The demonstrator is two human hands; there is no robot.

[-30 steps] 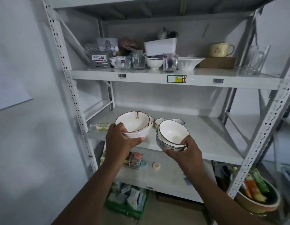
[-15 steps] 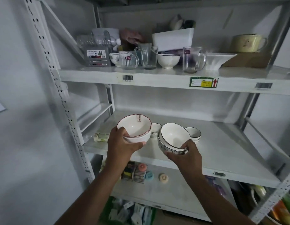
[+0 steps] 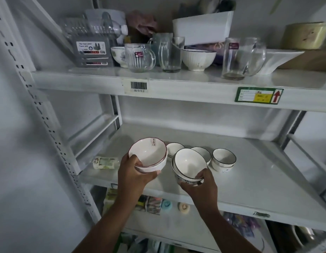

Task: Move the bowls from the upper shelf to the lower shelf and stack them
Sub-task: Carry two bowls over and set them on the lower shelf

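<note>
My left hand [image 3: 134, 177] grips a red-rimmed white bowl [image 3: 149, 154] by its near side, just above the lower shelf [image 3: 249, 179]. My right hand [image 3: 198, 187] holds a dark-rimmed white bowl stack [image 3: 188, 165] from below, tilted toward me. Behind them on the lower shelf stand three small dark-rimmed bowls: one [image 3: 174, 148] at the left, one [image 3: 202, 153] in the middle, one [image 3: 223, 159] at the right. On the upper shelf [image 3: 195, 84] a ribbed white bowl [image 3: 198, 59] and a patterned bowl [image 3: 118, 55] stand among glasses.
Glass mugs [image 3: 140, 58] and tumblers [image 3: 233, 59] crowd the upper shelf front, with a white tub [image 3: 202, 27] and a grey organiser [image 3: 91, 52] behind. A small bottle [image 3: 104, 162] lies at the lower shelf's left end. The shelf's right half is bare.
The camera has moved closer and tilted down. Both hands have carried their bowls slightly further in over the lower shelf's front, still gripping them.
</note>
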